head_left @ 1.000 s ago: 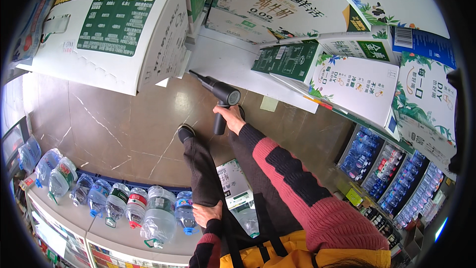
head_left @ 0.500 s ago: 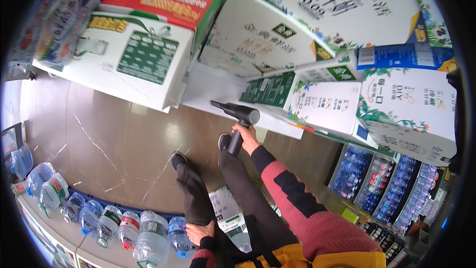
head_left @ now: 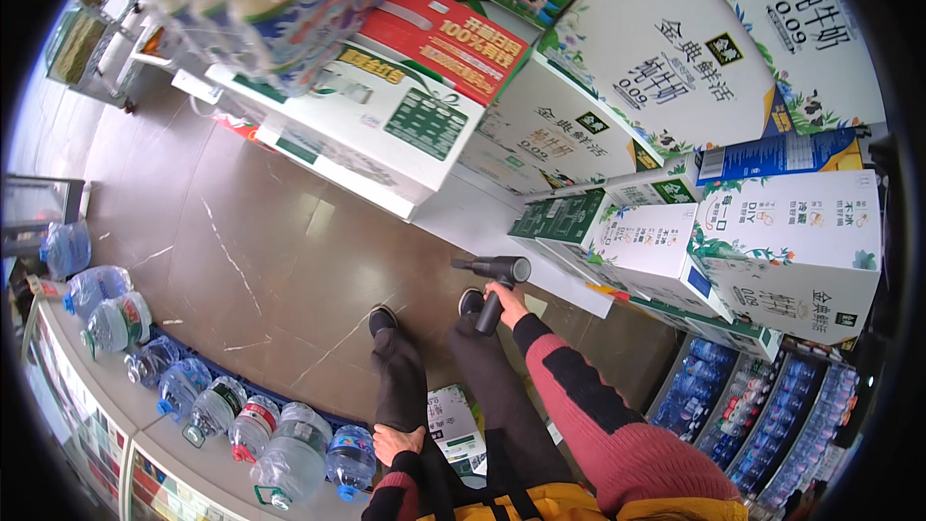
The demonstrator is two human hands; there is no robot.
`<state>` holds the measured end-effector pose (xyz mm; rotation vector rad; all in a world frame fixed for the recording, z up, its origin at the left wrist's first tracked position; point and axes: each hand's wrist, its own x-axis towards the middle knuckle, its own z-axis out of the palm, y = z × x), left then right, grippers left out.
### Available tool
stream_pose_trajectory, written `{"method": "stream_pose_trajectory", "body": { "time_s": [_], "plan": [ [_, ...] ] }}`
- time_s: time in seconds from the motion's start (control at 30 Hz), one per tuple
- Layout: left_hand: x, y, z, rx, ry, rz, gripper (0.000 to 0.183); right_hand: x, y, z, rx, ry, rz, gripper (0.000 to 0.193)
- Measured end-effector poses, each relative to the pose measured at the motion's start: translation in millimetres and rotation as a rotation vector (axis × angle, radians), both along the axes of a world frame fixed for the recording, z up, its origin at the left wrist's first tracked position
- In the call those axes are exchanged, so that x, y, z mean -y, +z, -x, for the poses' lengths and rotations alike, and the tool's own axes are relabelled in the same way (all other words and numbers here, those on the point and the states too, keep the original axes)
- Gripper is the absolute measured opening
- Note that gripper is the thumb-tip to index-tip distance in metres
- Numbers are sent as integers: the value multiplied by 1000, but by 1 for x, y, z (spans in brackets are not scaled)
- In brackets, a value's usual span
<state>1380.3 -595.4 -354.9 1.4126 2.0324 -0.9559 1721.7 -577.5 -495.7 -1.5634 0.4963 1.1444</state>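
Note:
In my right hand [head_left: 508, 301] is a black handheld vacuum cleaner [head_left: 494, 272], its grip wrapped by my fingers. Its slim nozzle points left, over the floor just in front of a low white shelf [head_left: 479, 201]. White milk cartons [head_left: 641, 232] with green leaf prints stand beyond my right hand on that shelf. My left hand [head_left: 397, 443] lies on my dark trouser leg near the knee, fingers spread across the cloth and holding nothing. Between my legs a white carton [head_left: 453, 422] shows in part.
Large water bottles [head_left: 294, 453] line a grey counter [head_left: 72, 367] at the left. A red-topped box [head_left: 439, 39] and shrink-wrapped bottles [head_left: 280, 10] are stacked at the upper left. Drink racks [head_left: 699, 381] stand at the right. Dark tiled floor [head_left: 260, 260] runs between.
My view has swung left, so the scene sits further right. The vacuum's nozzle has drawn back from over the white shelf to the floor before it. My left hand stays on the leg.

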Motion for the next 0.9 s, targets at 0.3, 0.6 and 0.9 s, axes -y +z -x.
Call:
{"method": "stream_pose_trajectory", "body": {
  "time_s": [0.3,0.6,0.9],
  "plan": [
    [10,19,48,278,7,30,78,-14,124,48,-231,242,-398,30],
    [-19,30,96,494,-94,25,71,-15,237,71,-415,268,-689,39],
    [-105,65,71,885,-196,15,41,-21,301,101,-210,210,-618,41]
  ]
}}
